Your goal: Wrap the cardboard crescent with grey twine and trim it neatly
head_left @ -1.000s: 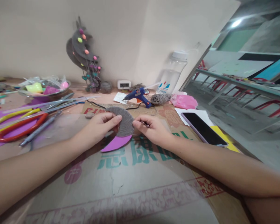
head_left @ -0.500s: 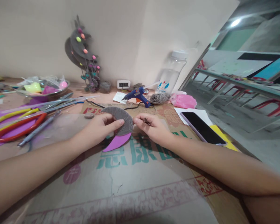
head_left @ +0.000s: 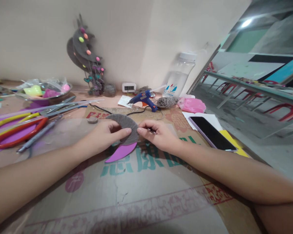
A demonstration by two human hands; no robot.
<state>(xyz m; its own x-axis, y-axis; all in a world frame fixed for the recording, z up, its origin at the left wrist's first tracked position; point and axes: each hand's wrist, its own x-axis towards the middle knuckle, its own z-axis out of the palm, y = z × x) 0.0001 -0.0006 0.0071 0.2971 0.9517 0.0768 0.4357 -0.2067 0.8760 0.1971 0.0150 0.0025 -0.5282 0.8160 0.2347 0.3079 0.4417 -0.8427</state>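
Observation:
My left hand (head_left: 107, 132) is closed on a crescent-shaped piece, thumb on its face. Grey yarn covers the upper part of this crescent (head_left: 128, 125), and its lower tip is bare purple. At the crescent's right edge, the fingers of my right hand (head_left: 155, 131) are pinched together. They hold grey yarn (head_left: 151, 130), of which only a small dark bit shows between the fingers. The crescent is held above a cardboard sheet (head_left: 127, 191) with green and red print.
Behind lie a blue glue gun (head_left: 144, 98), a ball of yarn (head_left: 166, 102) and a bottle (head_left: 178, 76). Scissors (head_left: 19, 136) and a bowl (head_left: 45, 97) are on the left, a phone (head_left: 212, 134) on the right. A decorated crescent ornament (head_left: 85, 58) stands against the wall.
The crescent has tilted slightly, its purple tip shifting down and left. My right hand has moved slightly left and its fingers now pinch at the crescent's edge.

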